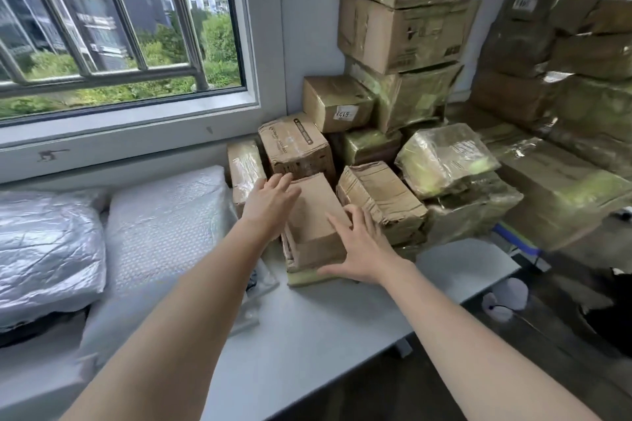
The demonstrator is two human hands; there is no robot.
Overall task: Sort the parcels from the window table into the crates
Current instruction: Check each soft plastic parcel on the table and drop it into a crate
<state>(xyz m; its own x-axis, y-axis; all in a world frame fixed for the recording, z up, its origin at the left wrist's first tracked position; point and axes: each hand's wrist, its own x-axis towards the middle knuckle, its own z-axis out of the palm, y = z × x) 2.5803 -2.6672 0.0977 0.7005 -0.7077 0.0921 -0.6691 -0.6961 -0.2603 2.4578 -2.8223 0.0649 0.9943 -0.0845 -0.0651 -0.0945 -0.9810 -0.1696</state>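
A small brown cardboard parcel [316,215] lies tilted on the white window table [307,335], at the front of a heap of parcels. My left hand [268,203] reaches to its left side with fingers straight, touching its upper left edge. My right hand [359,249] lies against its right front corner, fingers spread and straight. Neither hand grips it. No crate is in view.
Behind it are a taped box [295,147], a crumpled box [383,198] and a plastic-wrapped parcel [444,157]. Tall carton stacks [403,31] rise at the back and right. Bubble-wrap [164,225] and silver [48,249] mailers lie left. The table edge drops off at right.
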